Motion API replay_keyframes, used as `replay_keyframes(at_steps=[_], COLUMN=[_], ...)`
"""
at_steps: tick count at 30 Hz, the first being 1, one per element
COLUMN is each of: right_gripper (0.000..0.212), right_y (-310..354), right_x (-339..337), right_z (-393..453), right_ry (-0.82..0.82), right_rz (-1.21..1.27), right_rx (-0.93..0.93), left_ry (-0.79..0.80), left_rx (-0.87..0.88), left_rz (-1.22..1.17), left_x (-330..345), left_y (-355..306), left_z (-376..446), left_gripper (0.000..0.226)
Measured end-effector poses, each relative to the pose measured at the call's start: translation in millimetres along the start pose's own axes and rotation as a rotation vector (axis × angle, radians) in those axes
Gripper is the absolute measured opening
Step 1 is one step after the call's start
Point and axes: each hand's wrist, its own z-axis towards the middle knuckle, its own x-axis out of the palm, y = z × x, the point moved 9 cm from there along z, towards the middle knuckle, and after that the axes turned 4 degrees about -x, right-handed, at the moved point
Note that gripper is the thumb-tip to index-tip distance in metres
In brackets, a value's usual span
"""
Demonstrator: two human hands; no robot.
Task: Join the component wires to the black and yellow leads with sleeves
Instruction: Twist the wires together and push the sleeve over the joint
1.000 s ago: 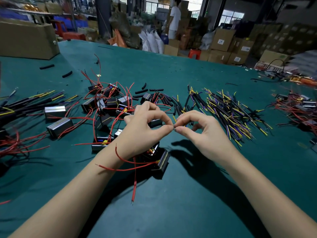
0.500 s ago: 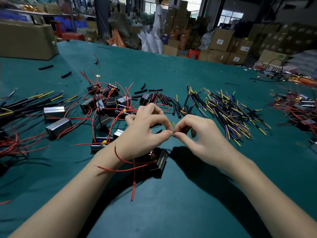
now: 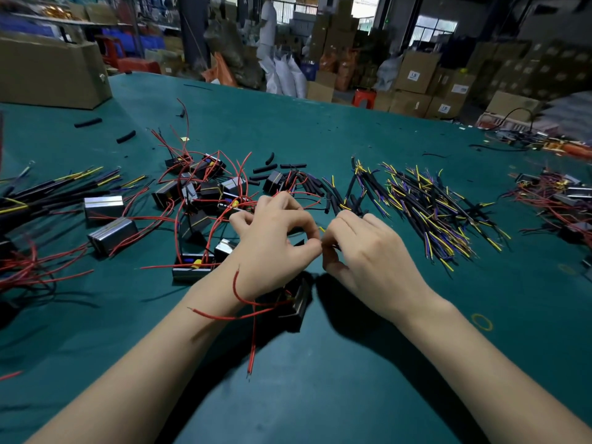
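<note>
Since a second ago your right hand has rolled over, so its back and knuckles now face you where the looped thumb and forefinger showed before; your left hand has barely shifted.

You work over a green table in a warehouse, with stacked cardboard boxes beyond its far edge and a large carton at the far left. A pile of black and yellow leads lies to your right, loose black sleeves sit beyond your hands, and components with red wires are heaped to your left. More leads fan out at the left edge.

Your left thumb and forefinger are closed in a ring, pinching something small at their tips. Your right fingers are curled tight, the thumb tip meeting the left fingertips. A sliver of yellow shows just above that pinch. One component hangs or rests under your left wrist, its red wire trailing toward you.

What you pinch is too small and too covered to name; whether a sleeve is on it cannot be told. The left forearm hides most of the component.
</note>
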Motion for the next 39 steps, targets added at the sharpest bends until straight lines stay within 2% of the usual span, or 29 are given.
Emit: replay_keyframes(at_steps=[2,5,6,9,16,21,26,39], right_gripper=[0.004,0.026,0.026,0.003,0.011,0.014,0.020,0.016], right_y=[-16,-40,-47,-57,-55,-52,-48,-46], right_x=[7,20,24,37,46,49,49,47], right_z=[-8,-20,-23,-31,-33,-35,-32,-31], right_ry=[0.042,0.056,0.042,0.115,0.094,0.109,0.142,0.127], right_rz=[0.270,0.710,0.791,0.953,1.182,1.214,1.248,1.255], right_rx=[0.155,0.459,0.550,0.728,0.835,0.856,0.833,0.799], left_ry=[0.016,0.035,0.041,0.072,0.092,0.070,0.077,-0.020], left_rx=[-0.015,-0.016,-0.019,-0.030,-0.014,0.011,0.026,0.127], left_rz=[-0.002,-0.039,-0.060,-0.117,-0.208,-0.272,-0.320,-0.276], left_x=[0,-1,-2,-4,-9,-9,-5,-14], left_y=[3,3,4,5,6,5,8,-5], left_z=[0,0,0,0,5,5,6,0], left_gripper=[0.010,0.009,0.010,0.014,0.019,0.018,0.005,0.007])
